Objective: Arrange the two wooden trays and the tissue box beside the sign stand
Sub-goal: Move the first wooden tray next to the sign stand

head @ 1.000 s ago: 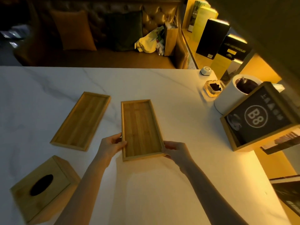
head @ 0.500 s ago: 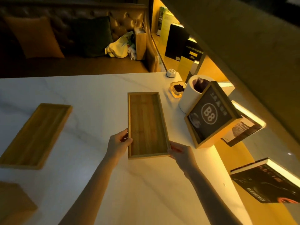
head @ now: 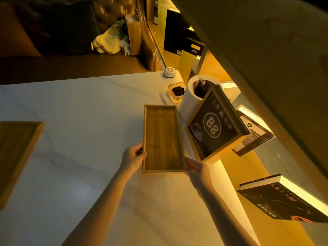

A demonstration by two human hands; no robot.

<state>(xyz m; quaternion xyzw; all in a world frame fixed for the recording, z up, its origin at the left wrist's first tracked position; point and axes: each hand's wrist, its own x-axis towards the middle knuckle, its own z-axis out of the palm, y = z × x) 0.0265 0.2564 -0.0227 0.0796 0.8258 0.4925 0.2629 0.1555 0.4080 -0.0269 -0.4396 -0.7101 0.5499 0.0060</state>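
A long wooden tray (head: 162, 137) lies lengthwise on the white marble table (head: 79, 121), its right side close to the black "B8" sign stand (head: 213, 125) in a wooden frame. My left hand (head: 133, 156) grips the tray's near left edge. My right hand (head: 194, 168) grips its near right corner. The second wooden tray (head: 16, 150) lies far left, cut off by the frame edge. The tissue box is out of view.
Behind the sign stand are a white cylinder bin (head: 193, 96), a glass ashtray (head: 176, 92) and a small white call button (head: 169, 72). Books (head: 284, 201) sit on the lit ledge at right. A sofa with bags runs along the table's far side.
Both hands have carried the tray rightward toward the sign stand; it now sits right beside it. The view has swung right, so the tissue box has left the frame.
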